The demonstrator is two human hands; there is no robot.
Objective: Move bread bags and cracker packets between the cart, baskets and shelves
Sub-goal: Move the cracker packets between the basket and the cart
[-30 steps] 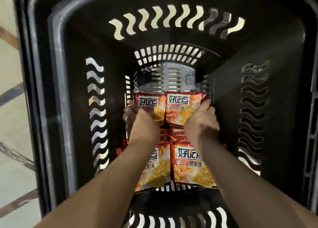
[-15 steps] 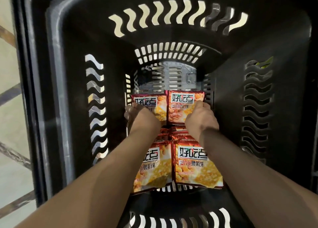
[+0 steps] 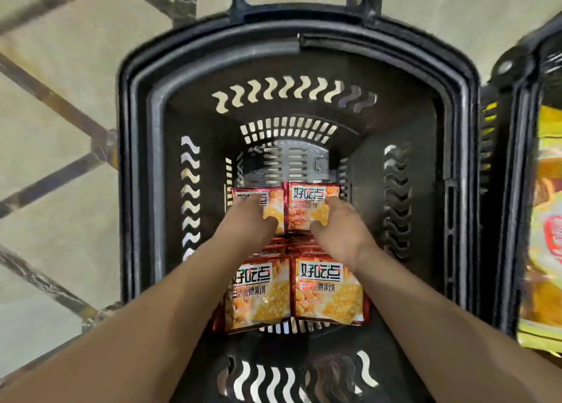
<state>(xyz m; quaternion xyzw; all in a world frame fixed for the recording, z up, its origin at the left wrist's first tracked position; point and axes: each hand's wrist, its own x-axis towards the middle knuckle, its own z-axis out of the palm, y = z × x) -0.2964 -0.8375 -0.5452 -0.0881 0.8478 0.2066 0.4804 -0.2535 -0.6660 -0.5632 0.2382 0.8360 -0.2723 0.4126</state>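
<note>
Black slotted plastic basket [image 3: 152, 189]: red-orange foil cracker packets [image 3: 258, 299] tiled two-by-two on its floor. Left hand [image 3: 252, 217] fingers flat on 11 o'clock packet [image 3: 273, 201], right hand [image 3: 337, 229] spread flat on 1 o'clock packet [image 3: 304, 208]. Neither wraps round, prob pressing far row snug. 6 o'clock pair [image 3: 328, 296] lies flat, no hand on it.

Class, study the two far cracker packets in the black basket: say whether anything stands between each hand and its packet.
Nothing visible does. The left hand lies directly on the far left packet, the right hand on the far right packet; the near packets lie short of both hands.
</note>
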